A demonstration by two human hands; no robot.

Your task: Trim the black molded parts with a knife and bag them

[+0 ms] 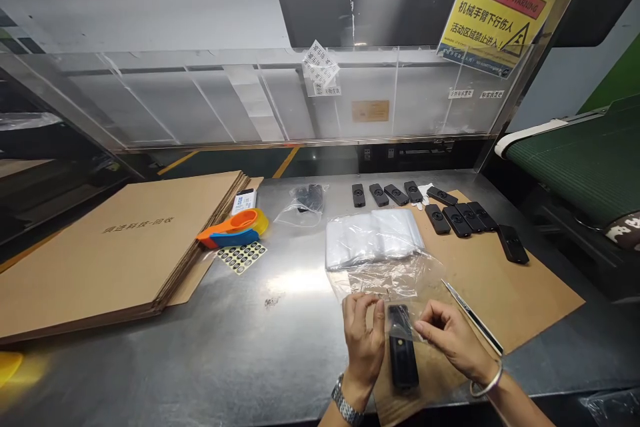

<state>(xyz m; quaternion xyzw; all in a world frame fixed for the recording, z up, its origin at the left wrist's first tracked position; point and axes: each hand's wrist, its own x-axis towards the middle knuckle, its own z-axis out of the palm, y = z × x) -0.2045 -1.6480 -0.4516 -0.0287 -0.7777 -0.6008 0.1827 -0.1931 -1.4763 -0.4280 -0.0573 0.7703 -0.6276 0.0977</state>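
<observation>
Black remote (403,355) lies between both hands on the tabletop (250,340), long axis toward the person; left hand (364,337) and right hand (453,340) pinch what looks like a clear bag (395,280) over its far end.

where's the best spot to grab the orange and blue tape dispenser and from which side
Grip the orange and blue plastic tape dispenser across its narrow blue body, fingers coming down from above. It lies flat on the steel table, long axis left to right, with the stack of brown cardboard sheets crowding its left end.
</observation>
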